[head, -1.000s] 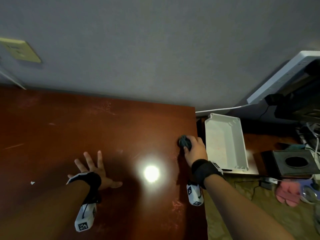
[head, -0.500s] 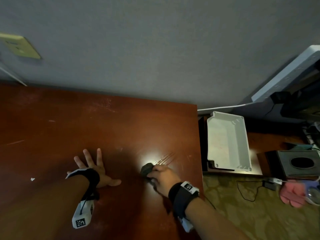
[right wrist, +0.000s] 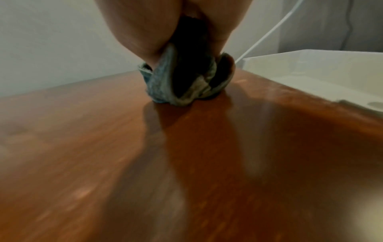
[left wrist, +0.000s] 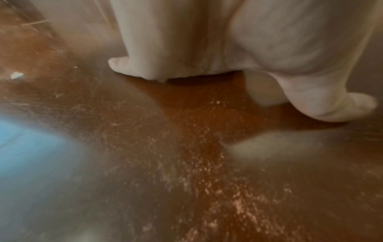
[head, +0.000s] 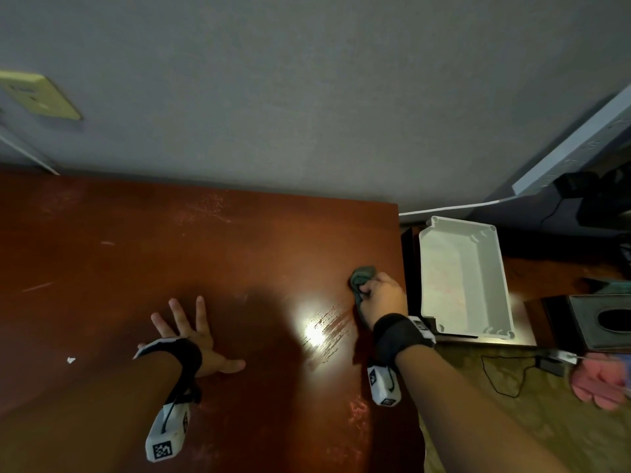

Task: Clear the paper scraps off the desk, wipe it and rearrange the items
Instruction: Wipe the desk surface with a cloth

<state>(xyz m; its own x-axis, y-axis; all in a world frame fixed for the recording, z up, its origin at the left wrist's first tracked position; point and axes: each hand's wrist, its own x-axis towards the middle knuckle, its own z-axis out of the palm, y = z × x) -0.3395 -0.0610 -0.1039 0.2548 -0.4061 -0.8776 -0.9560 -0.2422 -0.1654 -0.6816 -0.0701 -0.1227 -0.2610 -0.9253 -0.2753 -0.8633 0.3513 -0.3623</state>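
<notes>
My head camera looks steeply down on the desk [head: 239, 268], wall [head: 307, 97] at twelve o'clock. Both wrist cameras skim the wood closely, facing likewise; right wrist and head share the white tray [head: 457, 285] at three o'clock.

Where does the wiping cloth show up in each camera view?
Head: cloth right of centre, gripped by the right hand near the right edge of the desk.
Left wrist: not in it.
Right wrist: cloth upper centre, bunched against the desk.
Shared landmark: the white box just right of the cloth, in head and right wrist views.
</notes>
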